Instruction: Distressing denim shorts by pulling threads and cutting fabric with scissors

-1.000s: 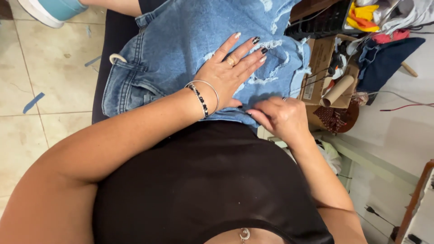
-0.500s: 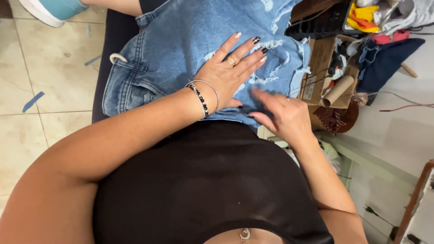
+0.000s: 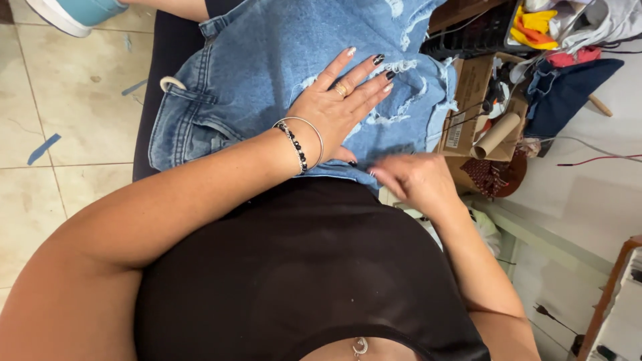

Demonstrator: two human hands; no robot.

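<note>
While the head view is all I have: left hand (image 3: 341, 107) lies flat, fingers spread, pinning the distressed denim shorts (image 3: 267, 73) across the lap. Right hand (image 3: 414, 180) is blurred at the near hem; looks like a pinch on the frayed edge, can't confirm. I read this as smoothing or working the hem. Next needs steady fabric tension.
</note>
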